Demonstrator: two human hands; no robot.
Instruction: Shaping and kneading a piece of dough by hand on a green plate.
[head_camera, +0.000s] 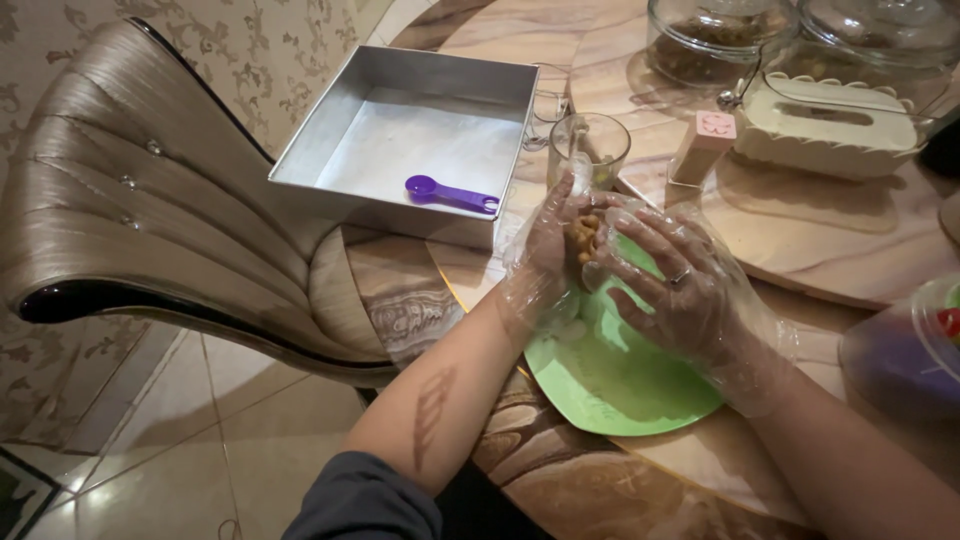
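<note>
Beige damask-patterned wallpaper (270, 50) up the left wall, glossy cream floor tiles (200, 440) below, a tufted beige leather chair (140, 190) drawn beside the round marble-look tabletop (560, 480).

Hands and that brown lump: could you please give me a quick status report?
Left hand and right hand, both in clear gloves, pressed around brown lump. Lump held above green plate. Drinking glass stands close behind; nothing blocking.

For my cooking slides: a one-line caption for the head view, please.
Two gloved hands, left and right, press a brown lump over a green plate.
</note>
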